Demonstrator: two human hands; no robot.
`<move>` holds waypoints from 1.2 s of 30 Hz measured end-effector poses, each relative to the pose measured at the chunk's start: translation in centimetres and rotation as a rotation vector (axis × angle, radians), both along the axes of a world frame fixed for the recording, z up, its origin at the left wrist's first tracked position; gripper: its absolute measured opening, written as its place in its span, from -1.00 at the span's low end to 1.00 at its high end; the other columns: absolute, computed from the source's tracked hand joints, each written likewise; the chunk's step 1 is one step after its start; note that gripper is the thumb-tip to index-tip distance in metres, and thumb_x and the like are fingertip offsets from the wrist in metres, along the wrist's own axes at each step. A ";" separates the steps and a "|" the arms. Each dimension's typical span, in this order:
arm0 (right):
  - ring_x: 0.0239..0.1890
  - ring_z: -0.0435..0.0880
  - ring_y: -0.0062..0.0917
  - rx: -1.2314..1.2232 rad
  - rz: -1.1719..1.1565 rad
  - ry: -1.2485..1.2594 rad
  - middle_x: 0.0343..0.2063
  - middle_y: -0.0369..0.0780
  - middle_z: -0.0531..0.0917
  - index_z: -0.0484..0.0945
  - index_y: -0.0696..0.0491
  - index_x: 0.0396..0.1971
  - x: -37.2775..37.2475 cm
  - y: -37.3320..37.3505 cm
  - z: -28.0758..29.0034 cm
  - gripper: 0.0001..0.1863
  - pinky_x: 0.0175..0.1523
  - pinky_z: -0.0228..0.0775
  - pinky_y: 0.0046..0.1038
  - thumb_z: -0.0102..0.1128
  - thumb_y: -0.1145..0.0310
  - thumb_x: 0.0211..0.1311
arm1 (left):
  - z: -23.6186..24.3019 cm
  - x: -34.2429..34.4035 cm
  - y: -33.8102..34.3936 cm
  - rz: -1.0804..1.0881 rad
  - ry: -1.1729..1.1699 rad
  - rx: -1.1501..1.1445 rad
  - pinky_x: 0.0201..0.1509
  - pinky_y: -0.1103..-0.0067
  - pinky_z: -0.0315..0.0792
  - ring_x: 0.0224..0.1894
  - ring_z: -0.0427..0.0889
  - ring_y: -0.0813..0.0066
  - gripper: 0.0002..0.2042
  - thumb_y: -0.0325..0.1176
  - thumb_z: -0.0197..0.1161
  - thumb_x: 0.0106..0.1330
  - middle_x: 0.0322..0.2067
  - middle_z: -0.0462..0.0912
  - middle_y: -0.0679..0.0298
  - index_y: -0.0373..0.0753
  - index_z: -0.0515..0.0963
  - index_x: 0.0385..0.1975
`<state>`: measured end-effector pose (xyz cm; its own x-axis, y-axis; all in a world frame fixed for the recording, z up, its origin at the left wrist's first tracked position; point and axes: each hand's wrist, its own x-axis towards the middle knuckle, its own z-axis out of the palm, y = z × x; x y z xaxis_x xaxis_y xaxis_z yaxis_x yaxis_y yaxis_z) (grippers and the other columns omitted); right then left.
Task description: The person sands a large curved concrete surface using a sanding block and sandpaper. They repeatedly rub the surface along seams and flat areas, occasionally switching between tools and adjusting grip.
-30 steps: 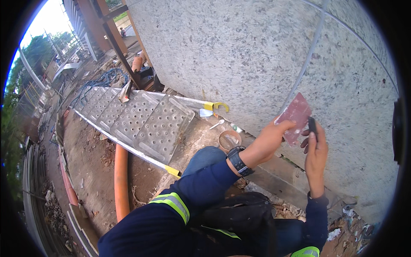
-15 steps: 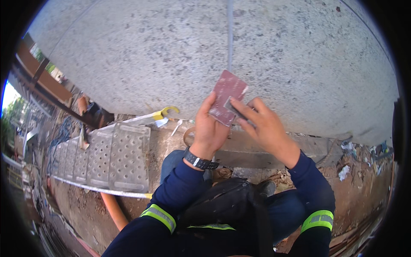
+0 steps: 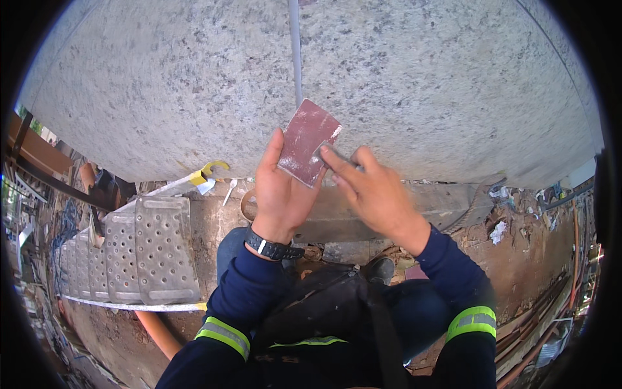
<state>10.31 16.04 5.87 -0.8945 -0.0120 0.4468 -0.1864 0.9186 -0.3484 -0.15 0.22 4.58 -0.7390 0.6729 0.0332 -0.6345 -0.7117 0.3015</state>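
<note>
A worn, dark-red rectangle that looks like sandpaper point(image 3: 304, 137), with pale dust on it and a frayed right edge, lies across the fingers of my left hand point(image 3: 278, 198). That hand is palm up, its thumb along the left edge. My right hand point(image 3: 379, 201) pinches a small, flat grey piece point(image 3: 321, 150), with the index finger stretched along it, against the lower right of the sandpaper. Most of this piece is hidden by the fingers, so its kind cannot be told. Just beyond stands a speckled grey stone wall point(image 3: 194, 97) with a vertical seam point(image 3: 295, 52).
A perforated metal plank point(image 3: 162, 249) with a yellow hook point(image 3: 208, 171) lies to the left. Near it are a white plastic spoon point(image 3: 230, 192) and a brown ring point(image 3: 248, 204). An orange pipe point(image 3: 159, 334) passes below. Rubble and white scraps point(image 3: 497, 231) litter the right.
The view has shifted, so hands, wall seam and plank stand further left or lower. My right hand still presses the small piece on the sandpaper, and its back edge is slightly blurred.
</note>
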 end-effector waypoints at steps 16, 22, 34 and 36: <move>-0.35 0.70 -0.09 0.152 0.055 -0.156 -0.21 -0.06 0.54 0.41 0.03 0.46 2.2 -2.4 2.0 -0.31 -0.25 0.58 -0.09 0.29 0.41 0.29 | -0.9 -0.7 1.6 0.132 -0.031 -0.085 0.45 0.05 0.39 0.30 0.58 0.11 -0.48 0.02 -0.11 0.70 0.25 0.64 0.10 -0.27 0.48 0.33; -0.45 0.72 -0.14 0.234 -0.010 -0.051 -0.42 -0.12 0.61 0.42 0.00 0.47 3.5 -1.4 1.0 -0.30 -0.34 0.57 -0.16 0.21 0.42 0.26 | -2.1 -0.1 3.5 0.081 0.039 -0.124 0.39 0.10 0.43 0.26 0.60 0.18 -0.49 0.08 -0.07 0.68 0.21 0.67 0.19 -0.21 0.53 0.29; -0.57 0.71 -0.20 0.243 -0.037 -0.043 -0.62 -0.13 0.67 0.35 0.29 0.46 1.3 -1.1 -2.0 -0.24 -0.48 0.50 -0.16 0.16 0.42 0.20 | -4.0 -1.7 4.8 0.194 0.092 -0.216 0.39 0.18 0.36 0.23 0.58 0.31 -0.47 0.13 -0.08 0.68 0.23 0.66 0.26 -0.16 0.54 0.29; -0.57 0.72 -0.20 0.254 -0.031 -0.053 -0.61 -0.11 0.68 0.31 0.38 0.43 0.6 -1.2 -2.5 -0.24 -0.48 0.50 -0.15 0.15 0.43 0.21 | -4.7 -2.1 4.9 0.225 0.072 -0.266 0.37 0.22 0.38 0.21 0.59 0.32 -0.49 0.13 -0.07 0.68 0.19 0.68 0.27 -0.16 0.55 0.25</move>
<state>10.87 14.83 3.35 -0.9182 -0.0899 0.3857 -0.1441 0.9830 -0.1140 -2.28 5.17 -0.10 -0.8720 0.4854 -0.0638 -0.4408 -0.7218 0.5336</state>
